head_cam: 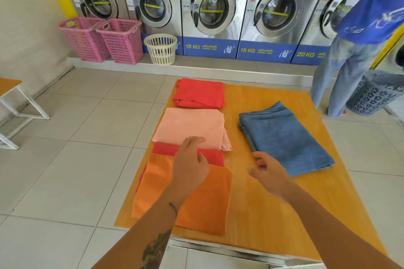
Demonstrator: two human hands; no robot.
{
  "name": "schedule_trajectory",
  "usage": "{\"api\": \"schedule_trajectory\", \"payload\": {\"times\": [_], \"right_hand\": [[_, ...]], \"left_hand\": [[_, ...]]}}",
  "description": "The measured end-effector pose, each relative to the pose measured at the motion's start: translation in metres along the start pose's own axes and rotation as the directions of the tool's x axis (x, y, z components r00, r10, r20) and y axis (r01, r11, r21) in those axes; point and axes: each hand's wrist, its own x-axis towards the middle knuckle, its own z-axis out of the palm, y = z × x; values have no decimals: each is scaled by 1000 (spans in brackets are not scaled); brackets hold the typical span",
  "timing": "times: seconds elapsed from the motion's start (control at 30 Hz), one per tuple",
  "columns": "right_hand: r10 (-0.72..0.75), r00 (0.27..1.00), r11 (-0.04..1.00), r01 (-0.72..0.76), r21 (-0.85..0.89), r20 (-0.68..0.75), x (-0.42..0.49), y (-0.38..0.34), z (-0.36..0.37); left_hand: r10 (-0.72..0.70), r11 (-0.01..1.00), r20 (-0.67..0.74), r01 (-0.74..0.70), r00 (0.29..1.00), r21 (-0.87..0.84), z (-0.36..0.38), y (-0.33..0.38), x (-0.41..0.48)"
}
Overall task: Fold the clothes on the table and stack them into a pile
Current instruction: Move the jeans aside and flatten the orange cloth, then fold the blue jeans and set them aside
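Observation:
Several folded clothes lie on a wooden table (273, 203). Along its left side, from far to near, are a red garment (200, 93), a pale pink one (192, 125), a second red one (215, 156) and an orange one (205, 201) lying partly over it. Folded blue jeans (284, 137) sit on the right. My left hand (192, 159) hovers over the near edge of the pink garment, fingers spread, holding nothing. My right hand (267, 172) is open just off the jeans' near left corner.
A person in a blue shirt and jeans (354, 46) stands at the table's far right beside a dark mesh basket (376, 94). Washing machines line the back wall. Two pink baskets (102, 39) and a cream basket (161, 49) stand before them. A bench (13, 102) is at left.

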Motion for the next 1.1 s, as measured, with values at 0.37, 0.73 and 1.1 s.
{"api": "schedule_trajectory", "payload": {"times": [0.37,0.73,1.1], "right_hand": [[134,971,989,-144,-36,-199,54,90,-134],[327,942,915,-297,273,-74,95,123,-172],[291,927,943,-236,236,-238,135,119,-201]], "left_hand": [[-18,1000,208,19,978,-2,145,92,36],[-477,870,290,492,830,24,216,126,28],[-363,931,271,361,891,59,206,126,99]]}}
